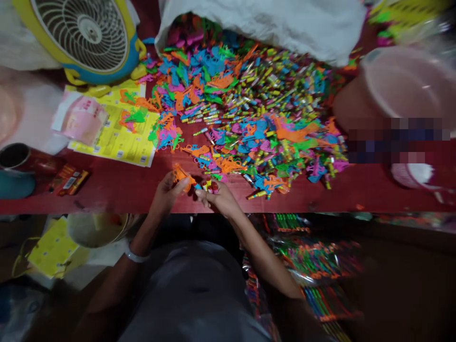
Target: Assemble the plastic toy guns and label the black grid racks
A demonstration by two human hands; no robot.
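Red wood makes the counter [117, 190], and across most of it spreads a heap [256, 114] of bright plastic shapes and little tubes, spilling from a white sack [285, 23]. A fan [85, 38] stands far left and a pink tub [409, 85] far right. Below the counter edge lie shiny packs [313, 266] that look finished, but with the heap this large and loose, I judge that most of the work is left. At the near edge, the left hand [167, 187] has a pinching grip on an orange piece [181, 175]. Just beside it, the right hand [219, 194] is curled closed on small bits [211, 185].
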